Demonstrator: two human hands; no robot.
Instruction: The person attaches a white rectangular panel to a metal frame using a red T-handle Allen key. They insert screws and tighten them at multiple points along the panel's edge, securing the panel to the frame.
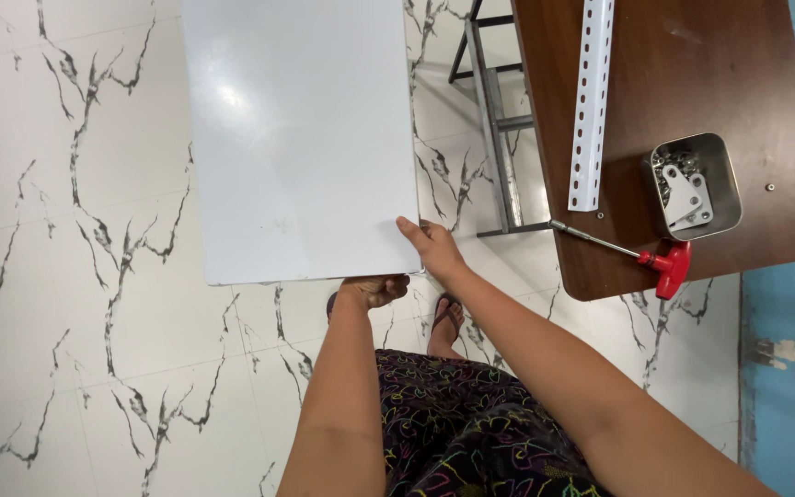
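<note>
- On my left, the white marble-patterned tile floor [66, 276] with dark veins; nothing lies on the part I can see.
- Over it I hold a large flat pale-grey rectangular metal panel [301, 138], level and off the floor. Its face is plain: no label, sticker or print that I can make out.
- My left hand [372, 291] sits under the panel's near edge, fingers curled up beneath it, so the grip is closed on the panel and carries its weight from below.
- My right hand [430, 247] pinches the near right corner, thumb on top, likely to steady the sheet.
- Next, a dark metal frame [499, 138] stands on the floor, beside the bench.
- The brown wooden bench [692, 64] carries a white slotted angle bar [591, 101] lying lengthwise.
- Near its front edge lies a red T-handled driver [660, 262], shaft pointing left, handy to reach.
- A small square steel tin [729, 198] keeps white corner plates and small fasteners together; no markings show.
</note>
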